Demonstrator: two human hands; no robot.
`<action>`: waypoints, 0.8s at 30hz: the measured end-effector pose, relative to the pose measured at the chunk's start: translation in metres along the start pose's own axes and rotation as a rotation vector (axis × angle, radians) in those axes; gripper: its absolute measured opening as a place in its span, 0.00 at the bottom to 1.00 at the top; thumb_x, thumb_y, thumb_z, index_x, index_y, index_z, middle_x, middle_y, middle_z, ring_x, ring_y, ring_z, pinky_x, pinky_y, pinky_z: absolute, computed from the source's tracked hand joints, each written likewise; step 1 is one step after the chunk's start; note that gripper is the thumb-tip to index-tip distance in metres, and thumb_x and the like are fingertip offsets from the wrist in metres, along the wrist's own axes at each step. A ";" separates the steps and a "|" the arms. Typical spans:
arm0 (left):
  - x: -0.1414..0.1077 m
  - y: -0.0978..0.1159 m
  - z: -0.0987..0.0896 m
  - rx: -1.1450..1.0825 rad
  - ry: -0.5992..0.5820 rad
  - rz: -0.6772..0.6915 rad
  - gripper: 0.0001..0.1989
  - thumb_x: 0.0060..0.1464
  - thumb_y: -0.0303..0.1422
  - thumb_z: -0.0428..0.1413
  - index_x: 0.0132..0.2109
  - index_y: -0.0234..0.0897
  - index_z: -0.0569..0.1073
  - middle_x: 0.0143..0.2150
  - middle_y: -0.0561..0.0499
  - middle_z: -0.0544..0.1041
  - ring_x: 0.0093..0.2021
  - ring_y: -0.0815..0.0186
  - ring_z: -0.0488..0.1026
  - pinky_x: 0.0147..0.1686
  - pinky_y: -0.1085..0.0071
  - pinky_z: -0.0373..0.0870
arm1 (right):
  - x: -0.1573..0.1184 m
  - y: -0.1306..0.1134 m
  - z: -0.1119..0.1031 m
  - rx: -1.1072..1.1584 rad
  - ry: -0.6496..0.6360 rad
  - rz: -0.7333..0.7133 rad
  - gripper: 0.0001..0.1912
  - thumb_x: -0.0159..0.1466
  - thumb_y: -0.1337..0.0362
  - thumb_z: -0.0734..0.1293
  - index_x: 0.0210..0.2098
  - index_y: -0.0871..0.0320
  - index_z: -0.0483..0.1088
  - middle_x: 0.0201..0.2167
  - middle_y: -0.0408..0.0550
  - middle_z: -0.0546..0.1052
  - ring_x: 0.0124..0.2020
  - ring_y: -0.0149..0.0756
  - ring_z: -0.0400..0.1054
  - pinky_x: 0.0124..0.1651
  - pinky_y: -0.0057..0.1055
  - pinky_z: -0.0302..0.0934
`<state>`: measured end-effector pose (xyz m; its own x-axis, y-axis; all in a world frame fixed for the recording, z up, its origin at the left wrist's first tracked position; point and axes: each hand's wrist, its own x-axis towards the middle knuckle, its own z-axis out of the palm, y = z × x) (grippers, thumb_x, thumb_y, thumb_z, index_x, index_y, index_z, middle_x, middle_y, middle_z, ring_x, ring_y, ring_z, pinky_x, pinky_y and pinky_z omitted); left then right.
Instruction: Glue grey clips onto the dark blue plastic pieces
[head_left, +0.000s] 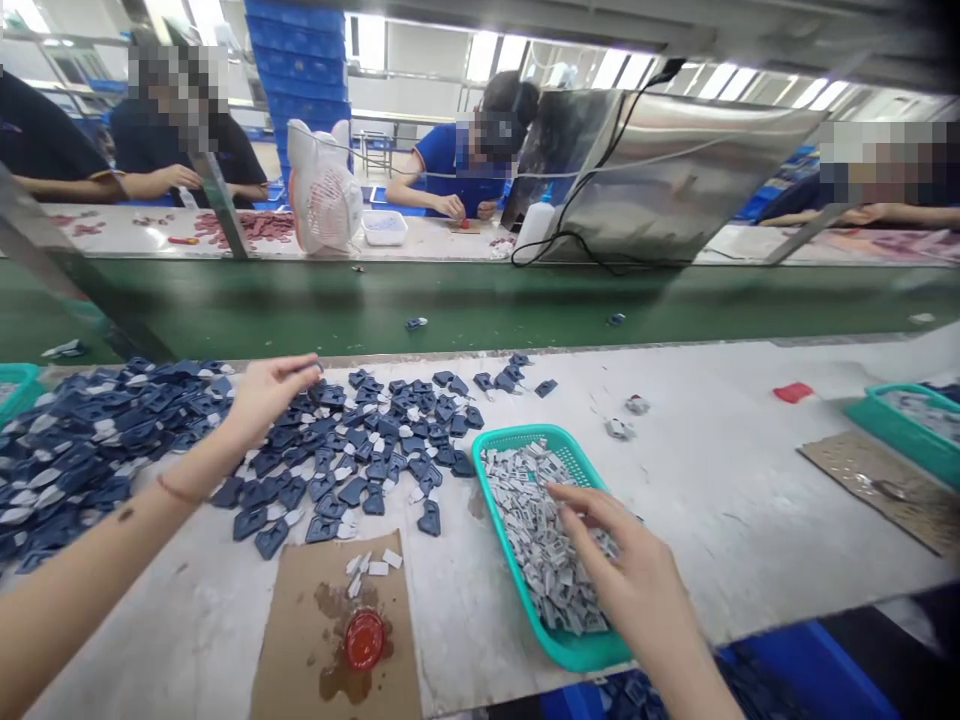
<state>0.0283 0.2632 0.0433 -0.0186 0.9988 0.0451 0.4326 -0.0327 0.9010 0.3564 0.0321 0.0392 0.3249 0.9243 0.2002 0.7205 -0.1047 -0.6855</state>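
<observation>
My left hand (271,395) reaches over the heap of dark blue plastic parts (360,440), many with pale tips. Its thumb and forefinger are pinched on a dark blue plastic part, of which only a sliver shows at the fingertips. My right hand (630,555) is above the green basket (499,433) of small grey plastic pieces (532,520). Its fingers stretch toward the pieces, thumb and forefinger slightly apart, with nothing visible between them. Between my arms lies a piece of cardboard (292,620) with a red cap (364,640) of liquid and several small pale pieces (375,565).
A green conveyor belt (465,295) runs beyond the table, carrying a few small parts. Across it, people sit working near a white fan (324,190) and a white bottle (535,222). At right are another green basket (900,420), cardboard (874,490) and a red item (793,392).
</observation>
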 end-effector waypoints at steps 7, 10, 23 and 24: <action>0.106 -0.019 -0.001 0.417 0.041 0.053 0.17 0.54 0.28 0.57 0.51 0.25 0.76 0.53 0.36 0.79 0.59 0.42 0.72 0.61 0.50 0.63 | 0.058 0.020 0.005 -0.123 -0.350 -0.076 0.10 0.64 0.63 0.64 0.38 0.53 0.78 0.38 0.51 0.82 0.40 0.47 0.76 0.41 0.41 0.69; 0.116 -0.025 0.000 0.541 0.019 0.085 0.15 0.53 0.27 0.57 0.48 0.26 0.76 0.54 0.34 0.78 0.60 0.38 0.69 0.59 0.45 0.63 | 0.064 0.021 0.015 -0.142 -0.360 -0.068 0.08 0.61 0.65 0.65 0.33 0.54 0.77 0.33 0.51 0.81 0.34 0.45 0.75 0.37 0.40 0.69; 0.165 0.010 0.125 0.593 -0.271 0.393 0.18 0.62 0.36 0.58 0.57 0.36 0.72 0.60 0.42 0.71 0.58 0.53 0.70 0.57 0.48 0.68 | 0.048 0.018 0.008 0.137 -0.329 0.189 0.09 0.60 0.55 0.70 0.33 0.53 0.78 0.31 0.49 0.82 0.34 0.46 0.76 0.37 0.38 0.71; 0.166 0.012 0.132 0.573 -0.285 0.382 0.18 0.63 0.36 0.58 0.57 0.35 0.72 0.60 0.42 0.72 0.58 0.53 0.71 0.56 0.48 0.69 | 0.045 0.016 0.008 0.159 -0.328 0.222 0.09 0.60 0.56 0.70 0.33 0.53 0.78 0.31 0.49 0.82 0.34 0.46 0.76 0.37 0.37 0.71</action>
<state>0.1497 0.4331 0.0042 0.4279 0.8949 0.1264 0.7656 -0.4333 0.4756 0.3777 0.0753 0.0312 0.2306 0.9562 -0.1802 0.5434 -0.2802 -0.7913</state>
